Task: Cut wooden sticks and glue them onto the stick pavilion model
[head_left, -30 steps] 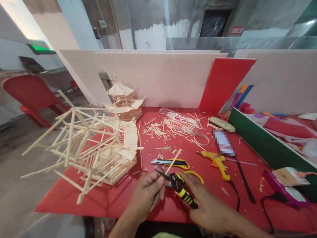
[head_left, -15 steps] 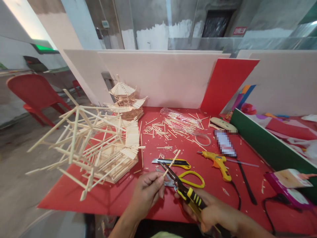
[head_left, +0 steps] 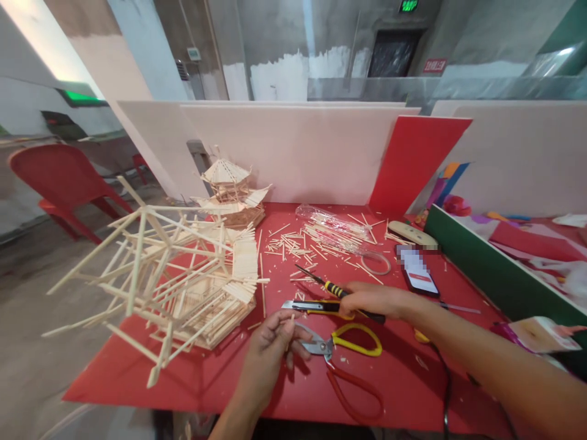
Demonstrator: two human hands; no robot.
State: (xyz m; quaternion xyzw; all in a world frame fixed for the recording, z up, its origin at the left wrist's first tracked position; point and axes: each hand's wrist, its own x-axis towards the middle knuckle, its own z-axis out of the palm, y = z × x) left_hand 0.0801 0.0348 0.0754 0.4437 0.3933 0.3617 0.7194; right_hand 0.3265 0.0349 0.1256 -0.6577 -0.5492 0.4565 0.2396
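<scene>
Low at the centre, my left hand (head_left: pixel 270 345) has thumb and fingers pinched on a short piece of wooden stick (head_left: pixel 292 318), only its tip showing. My right hand (head_left: pixel 369 299) grips long-nose pliers (head_left: pixel 336 289) by their black and yellow handles. Their dark jaws point left above the red table (head_left: pixel 257 388). Just under the pliers lies a yellow and black utility knife (head_left: pixel 312 306). Cutting pliers (head_left: pixel 324 348) with one yellow and one red handle lie between my hands, the blades partly behind my left fingers.
At left stands a large stick framework (head_left: pixel 142 263), with a small stick pagoda (head_left: pixel 227 174) behind. Loose sticks (head_left: pixel 291 244) and a plastic bag (head_left: pixel 332 226) lie further back. A phone (head_left: pixel 419 272) is at right; my right forearm covers most of the yellow glue gun (head_left: pixel 420 335).
My right hand has moved up and away from my left with the long-nose pliers. The stick in my left hand now shows much shorter. The cutting pliers' red handle is uncovered.
</scene>
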